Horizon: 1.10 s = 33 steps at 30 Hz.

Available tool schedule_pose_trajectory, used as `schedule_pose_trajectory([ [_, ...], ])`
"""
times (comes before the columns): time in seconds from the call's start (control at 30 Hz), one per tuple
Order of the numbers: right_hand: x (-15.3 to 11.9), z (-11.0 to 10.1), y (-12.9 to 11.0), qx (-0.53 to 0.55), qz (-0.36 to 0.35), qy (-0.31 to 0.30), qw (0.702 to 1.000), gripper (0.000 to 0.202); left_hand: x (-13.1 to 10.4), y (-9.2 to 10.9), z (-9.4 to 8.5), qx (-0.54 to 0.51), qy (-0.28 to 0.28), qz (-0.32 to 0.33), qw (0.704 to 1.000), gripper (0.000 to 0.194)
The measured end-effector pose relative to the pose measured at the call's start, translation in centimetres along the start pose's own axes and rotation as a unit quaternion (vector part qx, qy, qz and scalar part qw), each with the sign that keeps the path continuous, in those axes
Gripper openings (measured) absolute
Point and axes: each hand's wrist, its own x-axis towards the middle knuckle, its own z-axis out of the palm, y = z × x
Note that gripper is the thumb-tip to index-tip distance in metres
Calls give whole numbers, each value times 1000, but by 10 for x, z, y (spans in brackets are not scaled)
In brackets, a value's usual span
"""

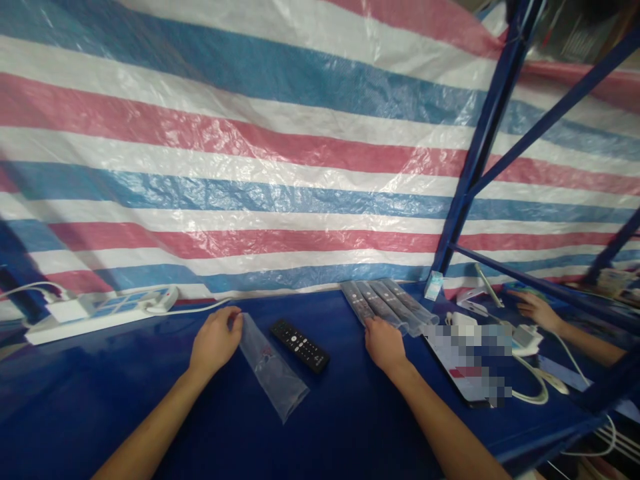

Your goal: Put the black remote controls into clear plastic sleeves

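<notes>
My left hand (216, 340) pinches the upper end of a clear plastic sleeve (273, 367), which lies flat with its wide end toward me. Just right of that sleeve, a loose black remote control (300, 345) rests buttons up on the blue table. Several bagged remote controls (383, 303) lie side by side in a slanted row farther back. My right hand (385, 343) is at the near end of this row, its fingers curled onto the leftmost bagged remote control (357, 301). Its fingertips are partly hidden.
A white power strip (115, 308) with plugs lies at the back left. Right of my right hand are a tablet (460, 367), chargers and cables. A blue metal post (467, 180) stands beyond them, before a striped sheet (280, 167). Another person's hand (537, 310) is at far right.
</notes>
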Motion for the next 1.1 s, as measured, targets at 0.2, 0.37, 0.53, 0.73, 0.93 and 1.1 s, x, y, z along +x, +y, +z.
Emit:
schedule_pose_trajectory([
  [0.2, -12, -1, -3, 36, -78, -8, 996, 22, -1, 7, -2, 11, 16, 19, 1000, 40],
  [0.37, -16, -5, -2, 64, -120, -17, 990, 17, -3, 21, -4, -7, 28, 58, 998, 39],
  [0.53, -18, -6, 0, 96, -166, -26, 981, 14, 5, 45, -8, -37, 35, 104, 993, 35],
  [0.73, -29, -4, 10, 161, -213, -19, 963, 19, 30, 101, 14, -10, -173, 164, 971, 30],
  [0.93, -34, 2, 27, 244, -153, 97, 953, 39, 63, 142, 68, 13, -280, 168, 945, 20],
  [1.1, -34, 5, 32, 253, -141, 113, 950, 42, 77, 146, 98, 37, -361, 140, 921, 21],
])
